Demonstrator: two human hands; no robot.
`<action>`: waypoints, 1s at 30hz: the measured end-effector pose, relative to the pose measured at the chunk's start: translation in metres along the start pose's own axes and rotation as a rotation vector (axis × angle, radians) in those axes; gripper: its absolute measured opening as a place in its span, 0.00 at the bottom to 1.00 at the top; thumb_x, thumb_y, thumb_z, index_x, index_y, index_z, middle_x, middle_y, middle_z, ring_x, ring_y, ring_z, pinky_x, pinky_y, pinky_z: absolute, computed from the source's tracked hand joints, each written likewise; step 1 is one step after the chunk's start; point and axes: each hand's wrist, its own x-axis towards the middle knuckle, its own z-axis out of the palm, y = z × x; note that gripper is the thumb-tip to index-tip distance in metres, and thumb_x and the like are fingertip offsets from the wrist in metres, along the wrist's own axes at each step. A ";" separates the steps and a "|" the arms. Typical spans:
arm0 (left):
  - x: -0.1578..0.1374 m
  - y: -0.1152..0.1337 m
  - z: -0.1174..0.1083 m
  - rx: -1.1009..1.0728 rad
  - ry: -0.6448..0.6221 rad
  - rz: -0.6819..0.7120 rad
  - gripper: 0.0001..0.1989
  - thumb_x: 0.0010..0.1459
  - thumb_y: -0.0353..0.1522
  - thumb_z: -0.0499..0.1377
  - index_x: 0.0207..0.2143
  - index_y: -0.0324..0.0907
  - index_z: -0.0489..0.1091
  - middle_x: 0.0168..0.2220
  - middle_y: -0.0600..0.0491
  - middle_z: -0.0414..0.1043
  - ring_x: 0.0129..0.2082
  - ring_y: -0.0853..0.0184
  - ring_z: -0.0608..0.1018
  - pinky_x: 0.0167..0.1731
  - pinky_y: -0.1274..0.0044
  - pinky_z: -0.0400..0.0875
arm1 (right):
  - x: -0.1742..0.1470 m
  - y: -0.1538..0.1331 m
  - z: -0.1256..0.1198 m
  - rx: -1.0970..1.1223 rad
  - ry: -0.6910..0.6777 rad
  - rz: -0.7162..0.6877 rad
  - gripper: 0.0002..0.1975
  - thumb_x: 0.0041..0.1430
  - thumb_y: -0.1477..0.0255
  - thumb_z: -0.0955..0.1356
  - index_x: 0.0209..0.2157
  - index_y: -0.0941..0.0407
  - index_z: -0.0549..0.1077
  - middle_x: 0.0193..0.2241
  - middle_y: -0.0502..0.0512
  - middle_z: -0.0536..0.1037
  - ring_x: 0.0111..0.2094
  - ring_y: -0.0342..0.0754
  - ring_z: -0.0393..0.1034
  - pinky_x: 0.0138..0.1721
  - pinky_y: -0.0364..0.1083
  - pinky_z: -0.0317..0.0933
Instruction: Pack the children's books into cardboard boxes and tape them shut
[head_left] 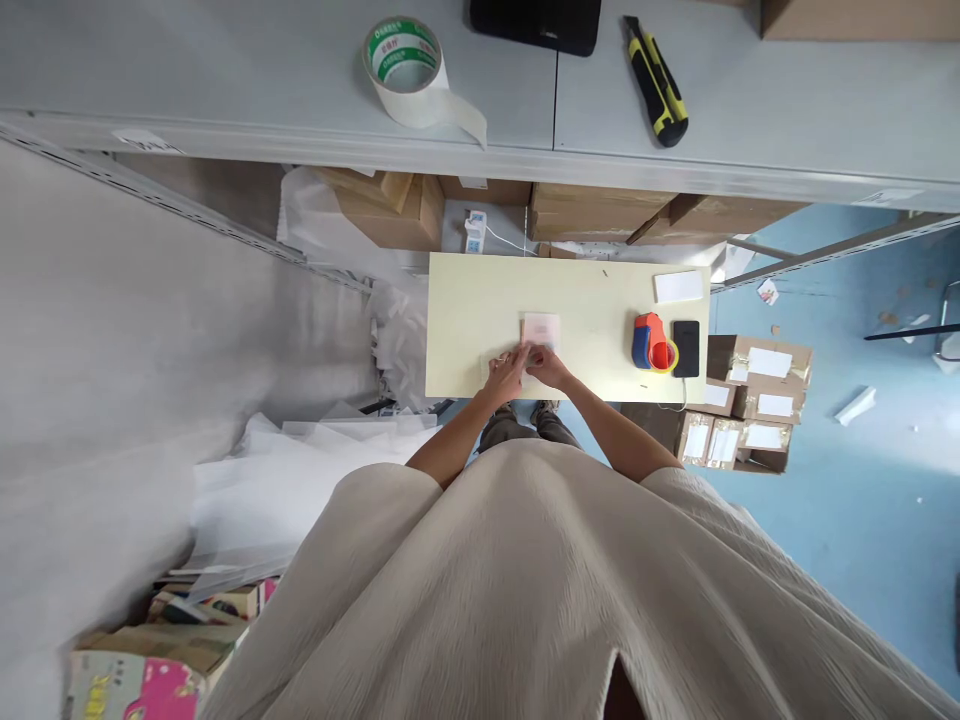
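Observation:
A small, pale pink and white flat item [541, 326] lies on the cream tabletop [472, 290], near its front edge. My left hand [507, 371] and my right hand [548, 367] meet at the item's near edge, fingertips almost touching. Both sets of fingers look bent and pinched together. What lies between the fingertips is too small to make out. Beneath my left hand, a faint see-through sheet [487, 371] seems to lie on the table. The item's near side is partly hidden by my fingers.
To the right on the table are a red and blue tape dispenser [651, 344], a black phone [685, 349] and a white box [679, 287]. A grey shelf [262, 90] above holds a tape roll [405, 70] and a utility knife [657, 85]. Cartons [761, 400] stand at right.

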 end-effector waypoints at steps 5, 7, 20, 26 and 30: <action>0.002 0.002 -0.003 0.040 0.016 0.043 0.44 0.68 0.27 0.58 0.84 0.50 0.54 0.82 0.37 0.55 0.76 0.40 0.65 0.71 0.50 0.61 | -0.002 0.015 -0.015 0.064 0.233 0.192 0.17 0.62 0.70 0.69 0.52 0.54 0.80 0.49 0.61 0.86 0.50 0.55 0.82 0.56 0.52 0.76; 0.004 0.005 -0.007 0.050 0.019 0.050 0.41 0.70 0.27 0.57 0.83 0.46 0.57 0.80 0.35 0.58 0.76 0.41 0.65 0.72 0.52 0.60 | -0.002 0.021 -0.022 0.032 0.334 0.278 0.17 0.63 0.68 0.70 0.52 0.55 0.80 0.50 0.65 0.85 0.50 0.57 0.81 0.55 0.53 0.76; 0.033 0.034 -0.026 -0.240 0.093 -0.235 0.26 0.78 0.53 0.56 0.57 0.41 0.79 0.67 0.33 0.71 0.71 0.42 0.71 0.69 0.56 0.66 | -0.007 -0.004 -0.031 0.340 0.292 0.414 0.12 0.56 0.66 0.75 0.37 0.51 0.71 0.35 0.52 0.81 0.37 0.50 0.76 0.36 0.45 0.69; 0.026 0.022 -0.040 -0.614 0.017 -0.192 0.26 0.79 0.54 0.53 0.59 0.42 0.71 0.59 0.38 0.82 0.59 0.51 0.83 0.55 0.68 0.76 | -0.019 -0.034 -0.036 0.652 0.190 0.365 0.23 0.61 0.48 0.77 0.38 0.50 0.70 0.39 0.52 0.81 0.34 0.47 0.76 0.35 0.46 0.69; 0.013 0.013 -0.044 -0.700 0.036 -0.193 0.26 0.75 0.55 0.62 0.60 0.47 0.67 0.57 0.43 0.84 0.54 0.54 0.86 0.50 0.70 0.77 | -0.020 -0.051 -0.029 0.734 0.127 0.332 0.29 0.61 0.38 0.74 0.37 0.50 0.71 0.40 0.53 0.82 0.34 0.47 0.76 0.39 0.47 0.71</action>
